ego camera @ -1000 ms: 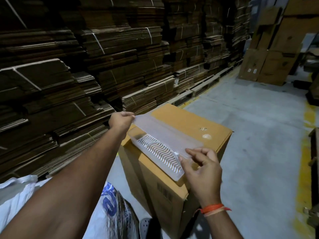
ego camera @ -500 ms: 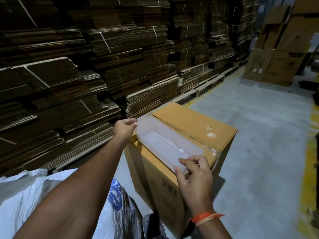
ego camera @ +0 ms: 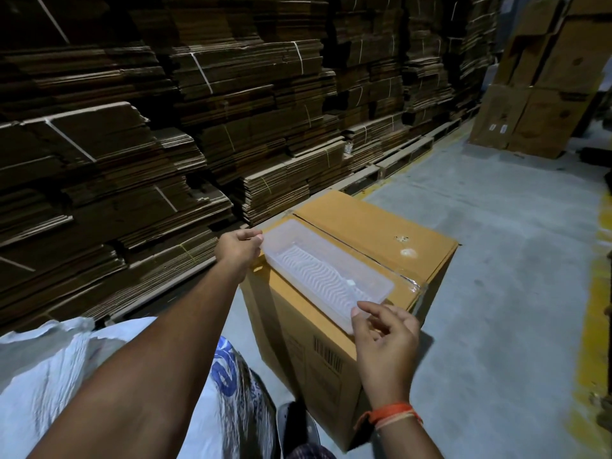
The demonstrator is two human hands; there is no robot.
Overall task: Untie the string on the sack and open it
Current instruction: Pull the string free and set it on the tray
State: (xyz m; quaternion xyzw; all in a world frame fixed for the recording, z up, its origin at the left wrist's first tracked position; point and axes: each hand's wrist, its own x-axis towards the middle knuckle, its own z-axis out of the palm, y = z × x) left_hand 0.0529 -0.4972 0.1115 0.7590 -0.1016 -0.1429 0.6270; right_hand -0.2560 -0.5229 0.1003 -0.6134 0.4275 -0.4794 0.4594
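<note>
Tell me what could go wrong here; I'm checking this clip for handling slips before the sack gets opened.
1. The clear plastic tray lies along the near edge of the cardboard box; its near end seems to overhang slightly, so it may tip off.
2. The left hand pinches the tray's far end while the right hand is open at the near end, so a tug could skew it.
3. The white sack sits below, untouched.

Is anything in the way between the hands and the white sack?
Nothing blocks the sack; it lies low beside the left arm. The left hand pinches a clear plastic tray on the cardboard box; the right hand hovers open.
</note>
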